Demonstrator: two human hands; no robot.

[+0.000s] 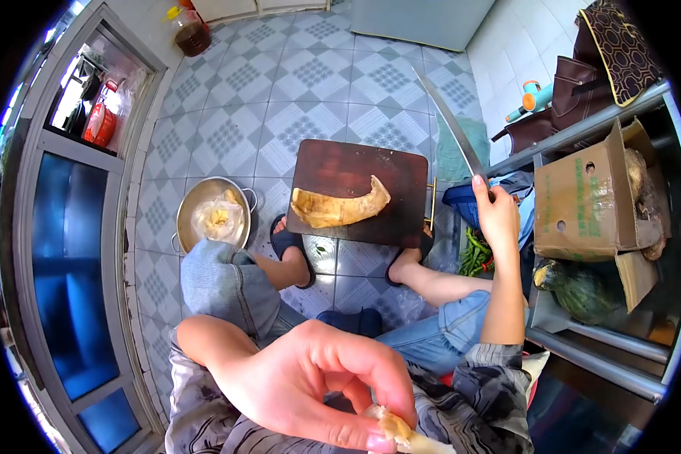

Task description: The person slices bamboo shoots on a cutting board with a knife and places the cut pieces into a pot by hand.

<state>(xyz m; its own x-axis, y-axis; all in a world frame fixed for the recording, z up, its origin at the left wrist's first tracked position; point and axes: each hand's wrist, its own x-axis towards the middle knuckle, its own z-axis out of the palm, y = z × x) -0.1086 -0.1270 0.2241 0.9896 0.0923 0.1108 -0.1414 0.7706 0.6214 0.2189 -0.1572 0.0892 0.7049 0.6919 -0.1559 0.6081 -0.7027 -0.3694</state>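
My left hand (pixel 318 382) is close to the camera, with thumb and fingers pinched on a pale piece of food (pixel 401 433) with a yellow-brown edge. The piece runs off the bottom of the view, and its kind is unclear. A long knife (pixel 452 119) is gripped by its dark handle in my right hand (pixel 499 219), its blade pointing up and away, to the right of the stool-like dark red board (pixel 363 163). On that board lies a long, curved yellow-brown piece of food (pixel 340 209). It touches neither hand.
A metal pot (pixel 183 204) with a plastic bag (pixel 218 219) of yellowish pieces stands left of the board. At right, a rack holds a cardboard box (pixel 583 204) and a dark green squash (pixel 579 291). Green peppers (pixel 473 253) lie beside it. An oil jug (pixel 191 34) stands far left.
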